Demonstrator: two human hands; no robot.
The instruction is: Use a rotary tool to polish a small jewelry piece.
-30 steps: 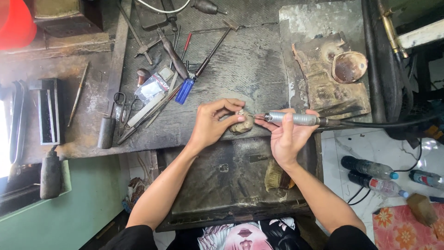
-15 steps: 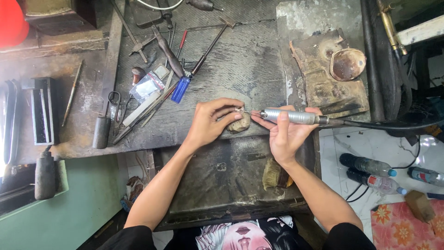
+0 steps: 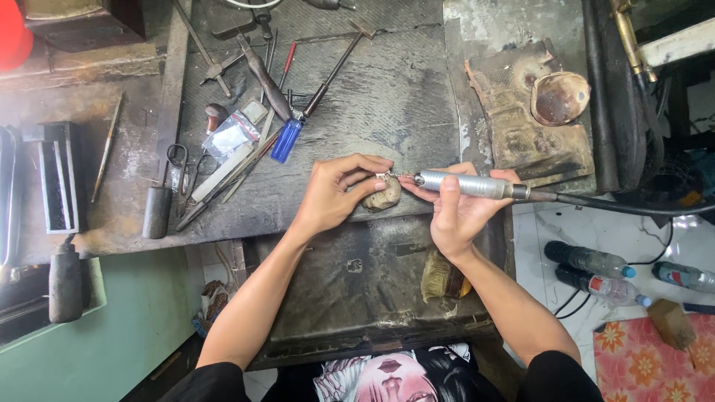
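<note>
guy's left hand [image 3: 339, 195] is pinching a tiny metal piece [image 3: 384, 177] against the wooden bench peg [image 3: 383, 195] while his right hand [image 3: 456, 212], fingers wrapped tight, is running the rotary handpiece [image 3: 465, 184] on it, looks mid-job to me, brush [image 3: 441, 277] sitting unused in the tray [image 3: 350, 298]

From my feed the light is soft, even daylight, with no hard-edged shadows anywhere. The dark surface [image 3: 387, 97] soaks most of it up and reads dull grey, while the pale tiled floor [image 3: 596, 231] at lower right comes out far brighter, close to washed out. A mild sheen runs along the silver rotary handpiece [image 3: 465, 184], and the plastic bottles [image 3: 588, 260] carry small highlights. Both forearms are evenly lit; only faint shade sits under the left hand [image 3: 339, 193]. Focus is sharp at centre. Straight edges bow slightly toward the corners, and the red shape [image 3: 13, 33] at top left is smeared and soft.
</note>
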